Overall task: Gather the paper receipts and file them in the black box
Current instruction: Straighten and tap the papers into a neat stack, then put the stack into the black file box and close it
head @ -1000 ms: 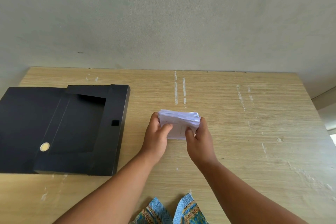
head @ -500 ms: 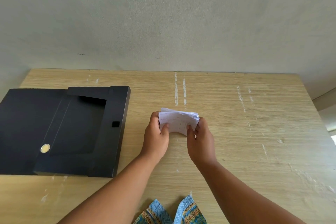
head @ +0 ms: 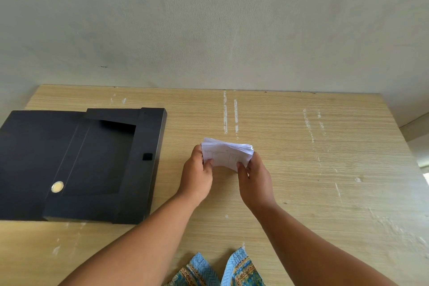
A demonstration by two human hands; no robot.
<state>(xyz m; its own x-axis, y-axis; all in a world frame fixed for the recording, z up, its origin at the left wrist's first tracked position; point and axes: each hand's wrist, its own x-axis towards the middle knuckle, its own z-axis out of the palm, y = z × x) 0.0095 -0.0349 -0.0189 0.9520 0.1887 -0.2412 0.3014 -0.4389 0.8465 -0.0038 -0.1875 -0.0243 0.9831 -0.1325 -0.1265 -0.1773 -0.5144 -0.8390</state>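
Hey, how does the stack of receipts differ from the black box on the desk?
The stack of receipts is white paper with ragged, uneven edges; the black box is dark and rigid with straight edges. The receipts are far smaller than the box. The receipts are held between the left hand and the right hand; the box lies flat on the desk, open and untouched. Both are over the same wooden desk.

— What carries it all?
— A pale wood-grain tabletop, scuffed with white marks.
— And lying on it?
— An opened black box at its left side.
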